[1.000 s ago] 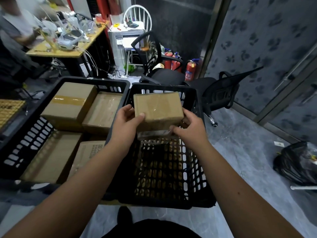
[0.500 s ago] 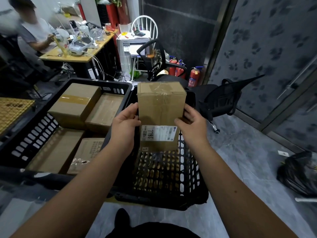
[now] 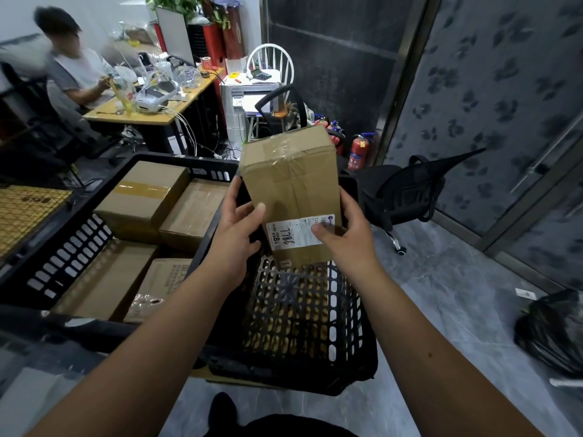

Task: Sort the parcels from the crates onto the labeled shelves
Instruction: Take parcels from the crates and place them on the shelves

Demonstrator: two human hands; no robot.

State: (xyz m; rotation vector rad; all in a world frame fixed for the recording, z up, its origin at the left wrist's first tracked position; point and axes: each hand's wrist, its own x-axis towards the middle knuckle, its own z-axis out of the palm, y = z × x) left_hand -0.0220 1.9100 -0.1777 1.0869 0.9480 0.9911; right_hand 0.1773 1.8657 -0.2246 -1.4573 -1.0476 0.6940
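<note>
A tall brown cardboard parcel (image 3: 290,184) with clear tape and a white label marked 7786 stands upright in both my hands above the right black crate (image 3: 303,326). My left hand (image 3: 235,228) grips its left side, thumb on the front face. My right hand (image 3: 344,234) grips the right side, thumb lying on the label. The right crate's mesh floor shows bare under the parcel. The left black crate (image 3: 63,247) holds several brown parcels, one with a tan tape strip (image 3: 142,190). No shelves are in view.
A person sits at a cluttered wooden desk (image 3: 148,105) at the back left. Behind the crates stand a black office chair (image 3: 407,190), a white chair, a printer and red fire extinguishers (image 3: 359,151). A black bag (image 3: 552,332) lies on the grey floor at right.
The parcel has been lifted higher out of the right crate and turned upright, so its label faces me. My right thumb has moved onto the label.
</note>
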